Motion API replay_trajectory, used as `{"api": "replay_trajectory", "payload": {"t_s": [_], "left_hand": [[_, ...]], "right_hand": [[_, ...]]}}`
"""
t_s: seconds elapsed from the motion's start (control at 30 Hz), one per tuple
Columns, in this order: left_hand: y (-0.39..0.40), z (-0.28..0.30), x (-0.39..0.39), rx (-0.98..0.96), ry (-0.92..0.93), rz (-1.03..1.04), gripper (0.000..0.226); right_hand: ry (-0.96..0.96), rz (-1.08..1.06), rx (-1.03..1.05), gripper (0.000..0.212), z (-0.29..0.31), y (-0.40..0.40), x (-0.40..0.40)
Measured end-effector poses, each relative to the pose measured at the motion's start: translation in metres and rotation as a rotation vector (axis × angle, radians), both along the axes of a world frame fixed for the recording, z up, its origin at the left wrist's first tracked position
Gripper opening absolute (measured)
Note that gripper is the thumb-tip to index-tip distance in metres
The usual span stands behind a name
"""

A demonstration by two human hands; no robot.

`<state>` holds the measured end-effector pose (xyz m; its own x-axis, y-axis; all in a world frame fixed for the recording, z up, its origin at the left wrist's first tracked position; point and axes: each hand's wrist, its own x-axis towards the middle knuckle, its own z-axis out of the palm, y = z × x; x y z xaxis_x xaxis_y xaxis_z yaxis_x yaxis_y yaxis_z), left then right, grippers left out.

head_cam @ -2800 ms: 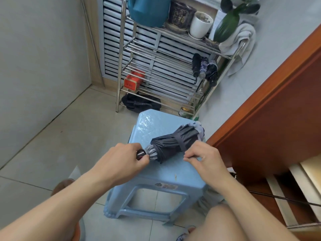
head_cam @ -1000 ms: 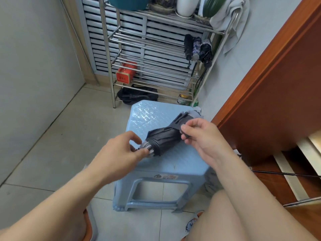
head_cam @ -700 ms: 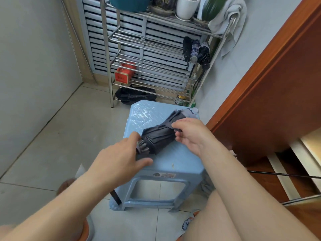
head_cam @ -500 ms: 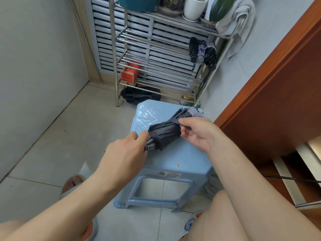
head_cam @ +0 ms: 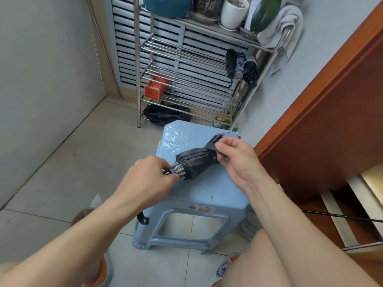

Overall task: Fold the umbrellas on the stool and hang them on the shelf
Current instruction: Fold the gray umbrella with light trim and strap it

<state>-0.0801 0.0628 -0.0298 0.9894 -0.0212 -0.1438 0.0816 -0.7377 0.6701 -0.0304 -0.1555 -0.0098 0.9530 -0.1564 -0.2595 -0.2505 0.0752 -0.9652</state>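
umbrella (head_cam: pixel 195 160) between hands (strap pinched, seemingly) — on stool (head_cam: pixel 217 189)

Pale tiled floor (head_cam: pixel 62 172), grey walls (head_cam: pixel 41 69), louvred panel (head_cam: pixel 124 48), brown wooden door (head_cam: pixel 331 121).

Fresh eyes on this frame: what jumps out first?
A rolled dark umbrella lies on the pale blue stool at centre, the left hand gripping its handle end, the right hand pinching its strap. Behind, three folded umbrellas hang on the metal shelf.
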Motion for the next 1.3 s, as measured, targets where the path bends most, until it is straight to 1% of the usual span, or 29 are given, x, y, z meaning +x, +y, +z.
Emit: {"api": "replay_trajectory", "payload": {"t_s": [0.07, 0.13, 0.2, 0.33, 0.4, 0.53, 0.73, 0.87, 0.97, 1.03, 1.17, 1.3], "left_hand": [[0.0, 0.0, 0.002, -0.052, 0.089, -0.011, 0.022], [-0.001, -0.002, 0.004, -0.16, 0.188, 0.007, 0.03], [-0.001, -0.001, 0.006, -0.235, 0.272, 0.028, 0.035], [0.004, 0.001, 0.008, -0.322, 0.336, 0.031, 0.039], [0.005, 0.001, 0.008, -0.348, 0.35, 0.025, 0.039], [0.004, -0.001, 0.007, -0.328, 0.348, 0.021, 0.039], [0.001, -0.001, 0.004, -0.258, 0.312, 0.011, 0.039], [0.003, -0.002, 0.006, -0.265, 0.33, -0.004, 0.039], [0.005, -0.001, 0.008, -0.273, 0.342, -0.016, 0.04], [0.006, -0.002, 0.008, -0.265, 0.338, -0.024, 0.041], [0.006, 0.0, 0.007, -0.242, 0.336, -0.04, 0.042], [0.005, 0.0, 0.008, -0.228, 0.333, -0.036, 0.041]], "right_hand": [[0.024, -0.031, -0.051, 0.017, -0.007, 0.001, -0.002], [0.087, -0.091, -0.124, 0.012, -0.012, 0.003, -0.004], [0.111, -0.141, -0.116, 0.013, -0.014, 0.006, -0.004], [0.053, -0.171, -0.147, 0.014, -0.011, 0.011, 0.0], [0.053, -0.173, -0.108, 0.013, -0.011, 0.009, -0.001], [0.088, -0.177, 0.02, 0.013, -0.014, 0.009, -0.005], [0.083, -0.216, -0.042, 0.014, -0.018, 0.014, -0.001], [0.144, -0.21, -0.036, 0.018, -0.019, 0.011, 0.0], [0.232, -0.201, -0.031, 0.022, -0.02, 0.01, -0.003], [0.287, -0.177, 0.006, 0.022, -0.021, 0.012, -0.005], [0.325, -0.19, 0.171, 0.019, -0.019, 0.015, -0.005], [0.301, -0.162, 0.109, 0.018, -0.018, 0.005, -0.006]]}}
